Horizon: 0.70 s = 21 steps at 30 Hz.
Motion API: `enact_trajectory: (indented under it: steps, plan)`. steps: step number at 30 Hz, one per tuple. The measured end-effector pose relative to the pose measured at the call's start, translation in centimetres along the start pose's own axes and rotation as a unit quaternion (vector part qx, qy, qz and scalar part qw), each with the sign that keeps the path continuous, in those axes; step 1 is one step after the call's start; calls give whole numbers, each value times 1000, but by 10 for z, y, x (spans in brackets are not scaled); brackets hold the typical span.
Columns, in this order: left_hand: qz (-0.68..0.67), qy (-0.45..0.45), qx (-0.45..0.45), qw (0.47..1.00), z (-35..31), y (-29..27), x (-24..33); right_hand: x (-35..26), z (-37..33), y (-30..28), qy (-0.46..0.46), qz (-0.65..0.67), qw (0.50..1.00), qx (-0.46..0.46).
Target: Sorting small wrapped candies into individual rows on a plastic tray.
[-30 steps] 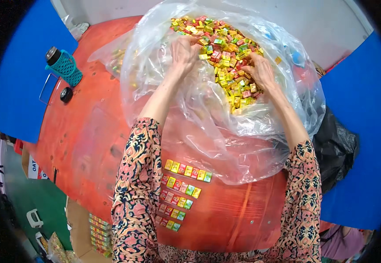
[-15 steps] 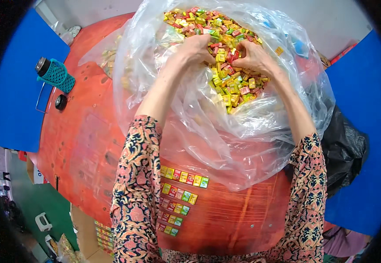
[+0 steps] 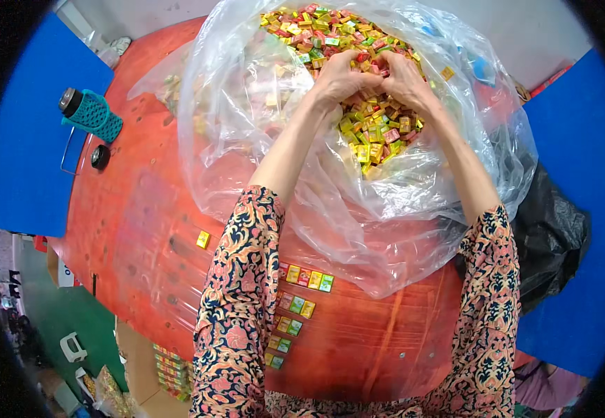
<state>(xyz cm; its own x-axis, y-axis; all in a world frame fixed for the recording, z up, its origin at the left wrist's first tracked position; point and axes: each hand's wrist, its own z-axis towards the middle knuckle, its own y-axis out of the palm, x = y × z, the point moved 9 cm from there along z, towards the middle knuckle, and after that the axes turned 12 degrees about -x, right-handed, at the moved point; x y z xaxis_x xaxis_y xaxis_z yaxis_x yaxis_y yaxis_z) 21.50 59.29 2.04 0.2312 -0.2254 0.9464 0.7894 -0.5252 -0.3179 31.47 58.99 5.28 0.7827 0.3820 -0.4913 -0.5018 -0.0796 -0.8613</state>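
Observation:
A large clear plastic bag (image 3: 236,153) lies wide on the table, full of small block-shaped wrapped pieces (image 3: 375,132), like candies, in yellow, red, pink and green. Both hands are over this heap, close together with thumb tips nearly meeting. My left hand (image 3: 344,80) has its fingers curled down into the pieces. My right hand (image 3: 403,82) is bent the same way, its fingertips turned inward. What lies between the fingers is hidden. Nearer me, several short rows of the same pieces (image 3: 306,277) stand side by side, partly behind my left sleeve.
One yellow piece (image 3: 203,240) sits alone on the red table (image 3: 142,209). At left stand a bottle in a teal knitted sleeve (image 3: 97,115) and a black cap (image 3: 99,157). A black plastic bag (image 3: 553,237) is at right. Below the left edge, a cardboard box (image 3: 138,369) holds more pieces.
My hands have drawn together over the heap, the left one moving right. My left sleeve has shifted right, uncovering the lone yellow piece and covering more of the rows.

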Motion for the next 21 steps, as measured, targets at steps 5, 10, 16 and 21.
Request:
enact_trajectory:
  steps: [5, 10, 16, 21]
  plan:
    - [-286, -47, 43, 956, -11, 3, -11, -28, 8, 2, -38, 0, 998, -42]
    - [-543, -37, 146, 826, -10, 0, -33, -76, 9, 1, -85, -32, 994, -52]
    - [-671, 9, 207, 712, -27, 5, -12, -75, -5, -16, -50, 375, 924, -55]
    - [-660, 23, 129, 740, -33, 10, 15, -49, -24, -27, 41, 621, 782, 26]
